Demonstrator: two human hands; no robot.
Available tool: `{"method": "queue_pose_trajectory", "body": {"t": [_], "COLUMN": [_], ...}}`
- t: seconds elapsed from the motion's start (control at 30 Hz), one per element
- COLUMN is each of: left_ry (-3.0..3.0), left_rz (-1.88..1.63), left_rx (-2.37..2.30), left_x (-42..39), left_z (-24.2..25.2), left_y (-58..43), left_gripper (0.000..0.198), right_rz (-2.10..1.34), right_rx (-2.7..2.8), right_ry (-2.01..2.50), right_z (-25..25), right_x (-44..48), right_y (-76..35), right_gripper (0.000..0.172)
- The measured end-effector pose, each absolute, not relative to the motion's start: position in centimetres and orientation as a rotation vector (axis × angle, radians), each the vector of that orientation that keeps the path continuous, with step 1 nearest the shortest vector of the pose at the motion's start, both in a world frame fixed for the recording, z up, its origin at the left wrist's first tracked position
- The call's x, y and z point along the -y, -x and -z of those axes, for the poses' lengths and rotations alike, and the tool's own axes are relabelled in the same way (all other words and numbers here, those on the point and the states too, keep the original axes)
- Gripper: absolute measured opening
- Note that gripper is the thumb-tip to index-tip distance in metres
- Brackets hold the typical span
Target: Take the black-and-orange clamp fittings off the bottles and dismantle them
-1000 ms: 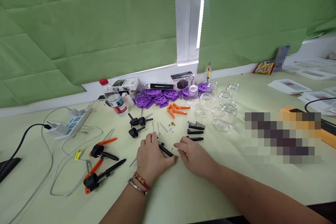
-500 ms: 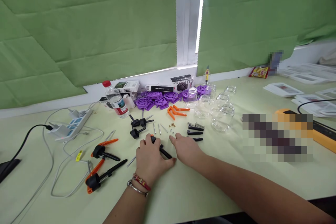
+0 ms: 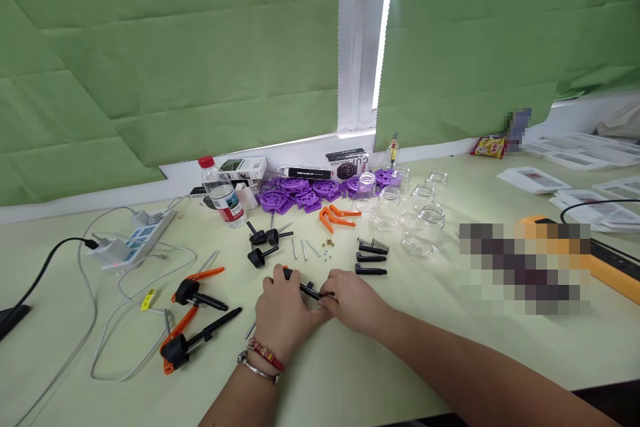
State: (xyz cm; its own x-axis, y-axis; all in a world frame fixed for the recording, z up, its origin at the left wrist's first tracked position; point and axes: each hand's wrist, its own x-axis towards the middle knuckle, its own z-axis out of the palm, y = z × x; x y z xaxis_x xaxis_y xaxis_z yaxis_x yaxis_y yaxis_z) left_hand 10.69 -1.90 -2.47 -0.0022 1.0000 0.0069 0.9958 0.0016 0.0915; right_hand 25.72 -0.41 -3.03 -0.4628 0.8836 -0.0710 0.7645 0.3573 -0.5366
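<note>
Find the black tube [image 3: 310, 291] toward six o'clock of the view, pointing from ten toward four, on the counter [image 3: 320, 387] or just over it, hard to tell which. Gripping it near the ten o'clock end with the left hand [image 3: 287, 307], curled over from above. Holding the fingertips of the right hand [image 3: 350, 297] close together at the four o'clock end, right by the left thumb; cannot tell whether pinching the tube itself or some tiny piece against it. Should weigh little and stay stiff, going by the slim, hard-plastic look. Probably a bit slick and apt to roll, though perhaps checked by the small clip [image 3: 311, 285] on the side. Best to take hold of the smooth barrel on either side of that clip, pressing lightly. Expect much the same from the spare tubes [image 3: 371, 257] at two o'clock from it, but beware of the springs [image 3: 374, 243] beside them, likely to hop if squeezed. Expect more fiddling with the gold-colored bits [image 3: 329, 242] at one o'clock and the metal rods [image 3: 305, 250] at twelve: better pinched than scooped. Go gently near the clear jars [image 3: 431, 217], farther out at two, being smooth and possibly breakable.
</note>
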Motion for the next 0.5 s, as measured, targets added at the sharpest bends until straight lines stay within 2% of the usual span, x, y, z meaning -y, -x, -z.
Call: {"method": "queue_pose_trajectory", "body": {"t": [0.17,0.37,0.43,0.5], "left_ry": [-2.135,-2.239,-2.318,-2.421], "left_rz": [-0.095,-0.127,-0.257,-0.468], "left_rx": [-2.208,-2.259,-2.263,-2.181], "left_x": [1.4,1.3,1.4,1.6], "left_z": [2.2,2.3,2.2,2.0], "left_y": [-9.5,-9.2,-9.5,-10.1], "left_gripper": [0.073,0.077,0.072,0.058], "right_rz": [-0.614,-0.818,-0.893,-0.976], "right_rx": [2.435,2.192,2.089,1.982], "right_ry": [1.567,1.510,1.520,1.547], "right_z": [3.1,3.2,3.5,3.9], "right_x": [0.4,1.7,1.8,1.8], "right_y": [-27.2,-31.2,-32.0,-32.5], "right_gripper": [0.020,0.015,0.015,0.017]}}
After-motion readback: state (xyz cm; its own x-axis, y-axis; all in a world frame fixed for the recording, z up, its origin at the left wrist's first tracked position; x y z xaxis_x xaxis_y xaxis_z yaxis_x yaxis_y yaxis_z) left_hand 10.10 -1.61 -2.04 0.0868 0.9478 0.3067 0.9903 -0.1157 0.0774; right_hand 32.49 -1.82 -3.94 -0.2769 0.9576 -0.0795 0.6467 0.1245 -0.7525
